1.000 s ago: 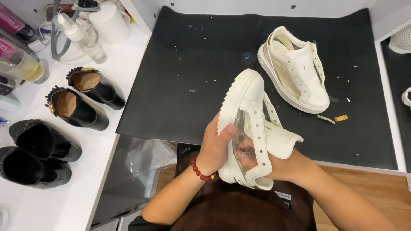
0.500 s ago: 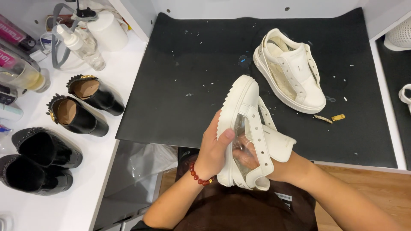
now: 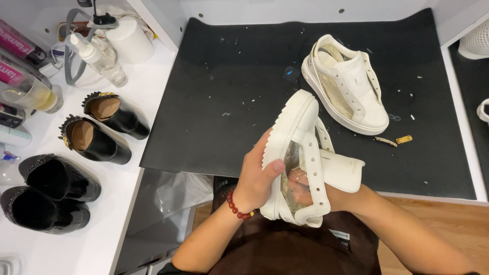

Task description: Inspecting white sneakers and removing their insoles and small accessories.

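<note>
Far left of the grip, on the white surface (image 3: 102,214): two pink packages (image 3: 15,43) at the edge, long and flat, with pale lettering; a clear jar (image 3: 30,94) of yellowish liquid below them. Next, a clear spray bottle (image 3: 99,58) with white nozzle, and a white cylinder (image 3: 130,40) behind it. Nearer, two pairs of black shoes: gold-trimmed loafers (image 3: 102,127) with tan insoles, and glossy black ones (image 3: 48,196) at the near edge.

Centre: black mat (image 3: 224,91), flecked with white scraps.

Left hand (image 3: 257,178), red bead bracelet (image 3: 237,203) at the wrist, closed on the sole side of the white sneaker (image 3: 298,153); thumb lies across the upper's edge. Sneaker is held off the mat, tilted on its side, toe away from the person, ridged platform sole facing left, over the mat's near edge.

Right hand (image 3: 331,196) is pushed inside the sneaker; fingers show through the clear side panel, so the grip's opening cannot be read. The loose white tongue sticks out to the right.

Up and right of the grip: second white sneaker (image 3: 346,84), upright on the mat, well apart. Just right of it, a small yellow piece (image 3: 405,138) and a short chain-like strip (image 3: 385,141). Far right edge: white perforated basket (image 3: 476,43), partly cut off.
</note>
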